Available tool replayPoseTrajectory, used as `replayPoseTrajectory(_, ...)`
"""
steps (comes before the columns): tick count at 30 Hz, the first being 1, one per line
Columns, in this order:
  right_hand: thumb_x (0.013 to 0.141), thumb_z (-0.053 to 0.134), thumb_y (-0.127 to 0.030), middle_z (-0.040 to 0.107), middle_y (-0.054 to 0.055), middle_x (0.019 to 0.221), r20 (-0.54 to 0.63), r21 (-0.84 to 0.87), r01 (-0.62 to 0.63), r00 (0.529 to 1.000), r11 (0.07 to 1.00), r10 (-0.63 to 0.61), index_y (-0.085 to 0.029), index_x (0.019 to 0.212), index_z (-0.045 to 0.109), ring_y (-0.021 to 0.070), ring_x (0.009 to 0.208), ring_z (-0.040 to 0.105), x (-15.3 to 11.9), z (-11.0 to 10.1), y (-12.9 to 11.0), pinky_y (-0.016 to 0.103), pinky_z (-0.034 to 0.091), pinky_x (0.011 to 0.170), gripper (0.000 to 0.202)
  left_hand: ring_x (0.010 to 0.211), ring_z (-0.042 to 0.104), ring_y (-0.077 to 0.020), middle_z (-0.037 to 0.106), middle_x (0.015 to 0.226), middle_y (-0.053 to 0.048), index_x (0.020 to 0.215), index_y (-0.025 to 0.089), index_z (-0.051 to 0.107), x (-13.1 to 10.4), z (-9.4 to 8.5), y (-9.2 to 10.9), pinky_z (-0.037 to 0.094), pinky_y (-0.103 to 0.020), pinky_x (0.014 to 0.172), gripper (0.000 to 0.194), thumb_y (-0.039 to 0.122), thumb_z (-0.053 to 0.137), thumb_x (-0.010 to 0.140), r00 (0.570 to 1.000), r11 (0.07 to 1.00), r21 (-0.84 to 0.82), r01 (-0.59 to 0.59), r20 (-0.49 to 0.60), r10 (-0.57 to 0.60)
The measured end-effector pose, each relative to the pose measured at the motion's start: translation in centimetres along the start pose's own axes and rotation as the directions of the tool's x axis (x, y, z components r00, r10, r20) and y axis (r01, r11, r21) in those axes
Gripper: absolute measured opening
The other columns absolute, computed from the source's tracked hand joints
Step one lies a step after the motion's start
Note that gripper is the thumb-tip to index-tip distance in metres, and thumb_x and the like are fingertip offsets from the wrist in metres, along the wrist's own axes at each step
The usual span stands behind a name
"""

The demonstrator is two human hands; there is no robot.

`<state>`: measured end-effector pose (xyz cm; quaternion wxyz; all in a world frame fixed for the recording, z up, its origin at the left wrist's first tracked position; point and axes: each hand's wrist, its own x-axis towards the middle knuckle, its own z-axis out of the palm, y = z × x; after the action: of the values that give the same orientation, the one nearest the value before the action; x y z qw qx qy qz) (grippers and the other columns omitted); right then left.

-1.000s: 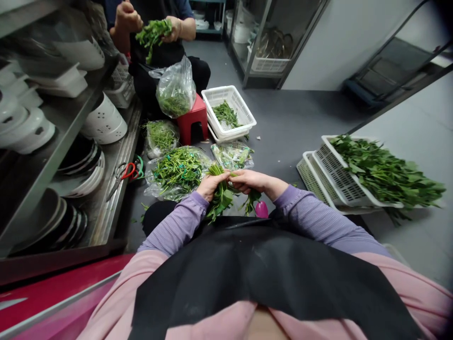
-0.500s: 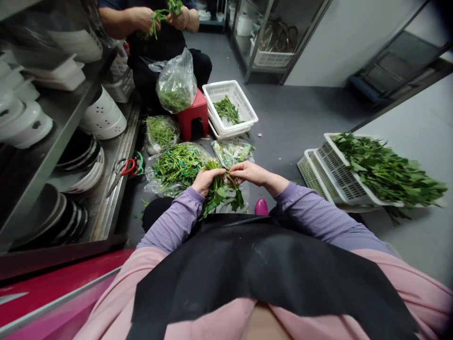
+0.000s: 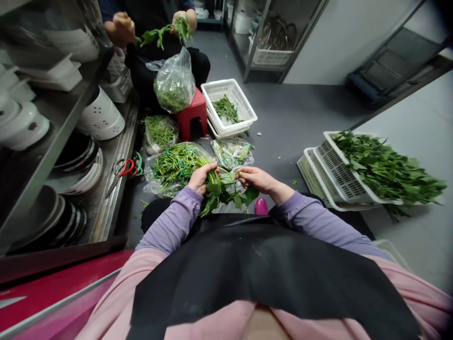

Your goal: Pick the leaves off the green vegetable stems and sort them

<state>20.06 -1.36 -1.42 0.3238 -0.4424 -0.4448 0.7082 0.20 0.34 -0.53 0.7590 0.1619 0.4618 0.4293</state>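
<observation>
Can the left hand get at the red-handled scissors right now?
Probably, but only once free: the left hand is closed on a bunch of greens. The red-handled scissors lie uncovered near the metal shelf's edge, and nothing tall seems to stand between.

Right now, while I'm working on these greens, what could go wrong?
The heaped greens overhang their white basket on your right, so some might slide off. The red-handled scissors lie near the shelf's edge; a bump could drop them. The plastic bag on the red stool might tip.
</observation>
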Motion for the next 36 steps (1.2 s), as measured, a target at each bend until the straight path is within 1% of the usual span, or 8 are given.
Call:
replayPoseTrajectory(3, 0.072, 0.062, -0.038, 0.038, -0.006, 0.055, 0.074, -0.028, -0.029, 0.997, 0.999, 0.031, -0.013, 0.083, 0.057, 0.005, 0.048, 0.031, -0.6, 1.4, 0.6, 0.022, 0.033, 0.05, 0.027, 0.047, 0.057, -0.0113, 0.06, 0.054, -0.001, 0.063, 0.011, 0.057, 0.5, 0.1, -0.2, 0.047, -0.024, 0.048, 0.007, 0.015, 0.062, 0.066, 0.998, 0.999, -0.027, -0.018, -0.06, 0.017)
replayPoseTrajectory(10, 0.073, 0.048, -0.032, 0.037, -0.004, 0.057, -0.125, 0.005, 0.034, 0.992, 0.999, -0.033, -0.018, 0.062, 0.04, 0.007, 0.05, 0.033, 0.1, 3.0, 1.6, 0.021, 0.03, 0.049, 0.019, 0.052, 0.058, -0.0122, 0.061, 0.057, -0.001, 0.066, 0.011, 0.061, 0.0, 0.1, -1.2, 0.047, -0.025, 0.054, 0.014, 0.021, 0.07, 0.06, 0.969, 0.97, 0.052, -0.238, -0.051, 0.24)
replayPoseTrajectory(17, 0.071, 0.048, -0.03, 0.028, -0.005, 0.052, -0.392, -0.012, 0.144, 0.91, 0.99, -0.137, -0.02, 0.058, 0.031, 0.0077, 0.047, 0.028, 1.8, 1.9, 1.8, 0.022, 0.031, 0.046, 0.024, 0.065, 0.058, -0.0123, 0.062, 0.066, -0.002, 0.062, 0.015, 0.063, -2.2, 0.5, -1.2, 0.045, -0.024, 0.07, 0.014, 0.025, 0.073, 0.061, 0.753, 0.655, 0.393, -0.645, 0.182, 0.632)
replayPoseTrajectory(22, 0.075, 0.05, -0.037, 0.03, -0.005, 0.055, -0.435, 0.189, 0.231, 0.891, 0.954, -0.129, -0.02, 0.063, 0.032, 0.0079, 0.049, 0.034, 0.9, -0.5, -0.4, 0.022, 0.037, 0.048, 0.028, 0.056, 0.056, -0.0111, 0.06, 0.061, 0.0, 0.067, 0.014, 0.061, 1.1, -1.9, 1.3, 0.046, -0.024, 0.058, 0.018, 0.03, 0.07, 0.063, 0.759, 0.752, 0.183, -0.633, -0.044, 0.649)
replayPoseTrajectory(28, 0.075, 0.055, -0.048, 0.039, -0.006, 0.058, -0.328, -0.11, 0.182, 0.921, 0.977, -0.209, -0.021, 0.075, 0.045, 0.0069, 0.049, 0.036, 0.5, -0.1, -0.6, 0.022, 0.039, 0.053, 0.03, 0.06, 0.055, -0.01, 0.059, 0.06, 0.0, 0.056, 0.013, 0.057, 5.6, -5.6, 4.5, 0.047, -0.022, 0.06, 0.022, 0.024, 0.076, 0.051, 0.569, 0.721, 0.214, -0.659, -0.485, 0.664)
replayPoseTrajectory(30, 0.074, 0.056, -0.045, 0.039, -0.006, 0.054, -0.321, -0.26, 0.158, 0.917, 0.953, -0.239, -0.019, 0.074, 0.049, 0.0068, 0.047, 0.034, 1.1, 1.2, -1.0, 0.022, 0.036, 0.051, 0.027, 0.061, 0.056, -0.0103, 0.06, 0.061, 0.0, 0.057, 0.013, 0.058, 5.1, -5.4, 4.5, 0.047, -0.022, 0.061, 0.023, 0.026, 0.076, 0.051, 0.608, 0.743, 0.207, -0.636, -0.459, 0.648)
replayPoseTrajectory(34, 0.069, 0.061, -0.035, 0.052, -0.003, 0.061, -0.203, -0.479, 0.231, 0.91, 0.847, -0.363, -0.016, 0.085, 0.06, 0.0078, 0.055, 0.043, 2.9, 4.0, -2.8, 0.022, 0.036, 0.056, 0.025, 0.061, 0.06, -0.0132, 0.062, 0.062, -0.002, 0.066, 0.012, 0.061, 2.5, -3.3, 3.1, 0.05, -0.026, 0.061, 0.027, 0.032, 0.075, 0.055, 0.865, 0.894, 0.06, -0.445, -0.232, 0.446)
replayPoseTrajectory(36, 0.067, 0.063, -0.033, 0.058, -0.001, 0.069, -0.138, -0.535, 0.272, 0.906, 0.8, -0.4, -0.015, 0.086, 0.063, 0.0093, 0.062, 0.049, 4.1, 5.2, -3.3, 0.023, 0.038, 0.062, 0.027, 0.063, 0.062, -0.0148, 0.063, 0.063, -0.002, 0.069, 0.013, 0.061, 1.4, -2.1, 2.3, 0.05, -0.026, 0.061, 0.027, 0.033, 0.075, 0.057, 0.933, 0.936, 0.004, -0.352, -0.085, 0.351)
